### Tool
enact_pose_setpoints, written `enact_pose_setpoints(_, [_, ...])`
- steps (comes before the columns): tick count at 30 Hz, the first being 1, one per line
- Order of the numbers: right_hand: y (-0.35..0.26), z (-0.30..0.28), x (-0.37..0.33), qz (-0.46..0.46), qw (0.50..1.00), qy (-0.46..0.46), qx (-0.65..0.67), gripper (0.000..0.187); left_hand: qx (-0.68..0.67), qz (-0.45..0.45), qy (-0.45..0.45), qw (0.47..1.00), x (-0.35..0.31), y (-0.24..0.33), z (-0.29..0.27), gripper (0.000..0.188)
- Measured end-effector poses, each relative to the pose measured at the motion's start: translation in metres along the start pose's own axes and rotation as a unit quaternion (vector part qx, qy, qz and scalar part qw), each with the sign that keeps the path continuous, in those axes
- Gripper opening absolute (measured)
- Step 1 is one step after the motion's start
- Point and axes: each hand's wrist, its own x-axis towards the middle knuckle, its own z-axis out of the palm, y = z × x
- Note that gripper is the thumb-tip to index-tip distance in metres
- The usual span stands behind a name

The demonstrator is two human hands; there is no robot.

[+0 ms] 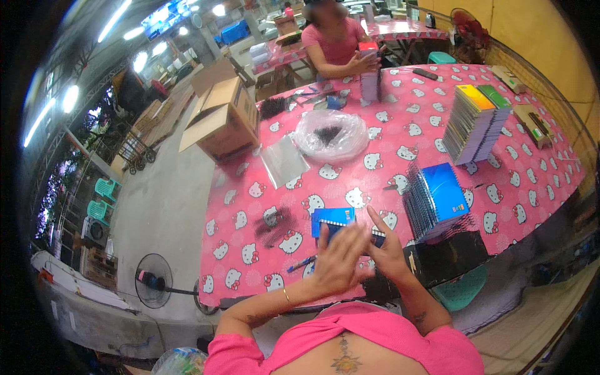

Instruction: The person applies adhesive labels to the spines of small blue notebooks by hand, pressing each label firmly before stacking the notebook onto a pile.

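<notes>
A small blue notebook (332, 215) lies on the table in front of me, a row of binding showing along its near side. My left hand (340, 257) is over it with fingers stretched out, covering much of it. Close by on the right is my right hand (389, 251), its fingers apart beside the notebook's dark right end. The contact under both palms is hidden. A blue pen (301, 264) rests left of my left hand. Dark wire binding coils (275, 226) lie farther left. To the right stands a stack of blue spiral notebooks (441, 194).
Across the pink patterned table (250, 284), a person (337, 47) handles a notebook stack (370, 84). Also there are a plastic bag (331, 134) with dark coils, clear sheets (284, 161), a tall notebook stack (475, 125) and an open carton (225, 125). A fan (154, 280) stands left.
</notes>
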Motion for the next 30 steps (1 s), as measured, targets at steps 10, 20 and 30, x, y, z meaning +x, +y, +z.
enact_pose_setpoints(10, [-0.035, -0.042, -0.011, 0.033, 0.975, -0.197, 0.102, 0.070, -0.451, -0.164, -0.046, 0.876, 0.031, -0.017, -0.016, 0.023])
enact_pose_setpoints(20, [-0.025, -0.023, -0.014, -0.143, 0.949, -0.077, -0.270, 0.026, -0.292, -0.212, -0.026, 0.932, -0.050, -0.052, 0.044, 0.033])
enact_pose_setpoints(30, [0.062, -0.040, -0.004, -0.083, 0.768, -0.052, -0.633, 0.020, 0.017, -0.295, -0.096, 0.951, -0.162, -0.080, 0.051, 0.036])
